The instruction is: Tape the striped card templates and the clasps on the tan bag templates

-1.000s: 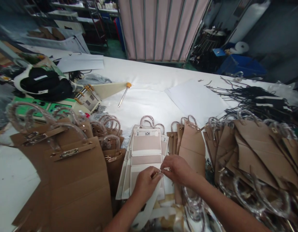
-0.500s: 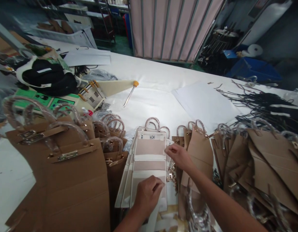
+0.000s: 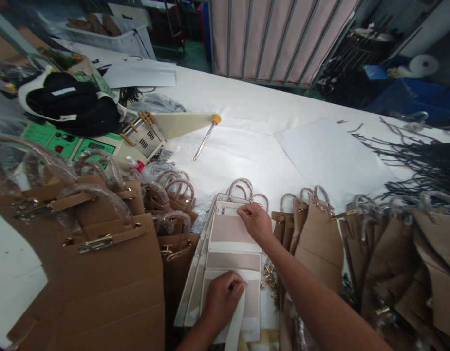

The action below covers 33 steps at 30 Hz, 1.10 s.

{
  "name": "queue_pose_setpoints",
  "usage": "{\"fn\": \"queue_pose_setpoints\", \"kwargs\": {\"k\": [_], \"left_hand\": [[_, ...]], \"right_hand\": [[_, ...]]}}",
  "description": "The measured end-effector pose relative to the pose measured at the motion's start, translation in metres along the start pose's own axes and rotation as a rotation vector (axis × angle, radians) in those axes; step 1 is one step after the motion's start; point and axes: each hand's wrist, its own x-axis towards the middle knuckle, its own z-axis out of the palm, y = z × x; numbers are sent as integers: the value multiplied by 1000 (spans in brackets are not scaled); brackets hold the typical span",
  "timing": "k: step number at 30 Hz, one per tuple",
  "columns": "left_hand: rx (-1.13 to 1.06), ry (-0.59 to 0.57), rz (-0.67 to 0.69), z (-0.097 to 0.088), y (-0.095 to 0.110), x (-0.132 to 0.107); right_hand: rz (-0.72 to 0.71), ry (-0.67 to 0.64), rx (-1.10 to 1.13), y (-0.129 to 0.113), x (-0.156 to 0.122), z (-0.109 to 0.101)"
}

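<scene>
A flat cream and pale pink handbag (image 3: 232,243) lies on a white table (image 3: 247,131), on top of a few more like it. My left hand (image 3: 222,298) presses on its lower edge, fingers curled around a white strap. My right hand (image 3: 254,222) reaches to the bag's top and pinches the clasp area just below its wrapped handle (image 3: 240,186). A small heap of gold metal fittings (image 3: 269,279) lies beside the bag under my right forearm.
Stacks of flat brown handbags lie to the left (image 3: 101,273) and right (image 3: 385,243), handles wrapped in plastic. A green and cream machine (image 3: 101,146) with a metal rod (image 3: 206,137) stands at the back left. White sheets (image 3: 330,156) and black cords (image 3: 425,161) lie at the right.
My right hand left my left hand at the bag's lower edge and moved up to the bag's top clasp. My left hand stayed low. The view tilted slightly.
</scene>
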Motion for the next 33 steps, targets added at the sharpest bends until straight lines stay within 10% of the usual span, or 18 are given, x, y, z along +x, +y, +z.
{"fn": "queue_pose_setpoints", "kwargs": {"k": [12, 21, 24, 30, 33], "left_hand": [[-16, 8, 8, 1, 2, 6], [-253, 49, 51, -2, 9, 7], [-397, 67, -53, -5, 17, 3], [-464, 113, -99, 0, 40, -19], [-458, 109, -74, 4, 52, -33]], "right_hand": [[112, 200, 233, 22, 6, 12], [-85, 122, 137, 20, 3, -6], [-2, 107, 239, 10, -26, -27], [168, -461, 640, 1, -143, -58], [250, -460, 769, 0, -179, -59]]}}
